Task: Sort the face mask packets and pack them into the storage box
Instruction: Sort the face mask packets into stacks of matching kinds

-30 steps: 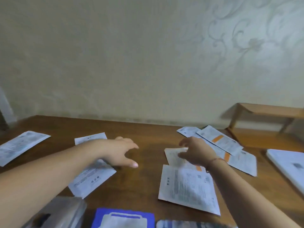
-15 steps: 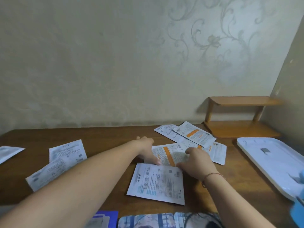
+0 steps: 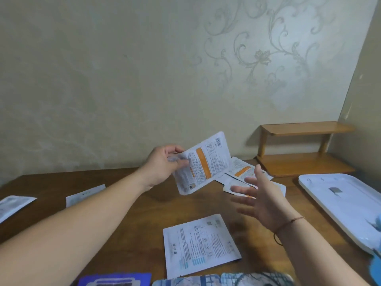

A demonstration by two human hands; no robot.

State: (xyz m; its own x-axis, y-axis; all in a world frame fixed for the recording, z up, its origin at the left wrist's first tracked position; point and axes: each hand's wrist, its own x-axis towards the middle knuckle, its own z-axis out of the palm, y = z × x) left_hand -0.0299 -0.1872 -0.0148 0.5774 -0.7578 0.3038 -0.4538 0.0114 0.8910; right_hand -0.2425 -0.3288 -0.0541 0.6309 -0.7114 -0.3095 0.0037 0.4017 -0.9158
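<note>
My left hand (image 3: 165, 164) pinches the left edge of a white packet with an orange stripe (image 3: 203, 164) and holds it tilted above the wooden table (image 3: 127, 182). My right hand (image 3: 261, 201) hovers to its right, fingers spread, holding nothing. Behind that hand lies a small pile of orange-striped packets (image 3: 242, 171). A white packet with blue print (image 3: 199, 244) lies flat near the front. Two more white packets lie at the left: one at mid-left (image 3: 84, 194), one at the far left edge (image 3: 12, 204). A white box lid (image 3: 342, 203) lies at the right.
A low wooden shelf (image 3: 303, 147) stands in the back right corner against the wall. A blue packet (image 3: 115, 279) and a patterned packet (image 3: 222, 279) show at the bottom edge. Something blue (image 3: 376, 263) sits at the right edge.
My left hand has lifted the orange-striped packet off the table. My right hand has let go of it and drawn back, fingers spread.
</note>
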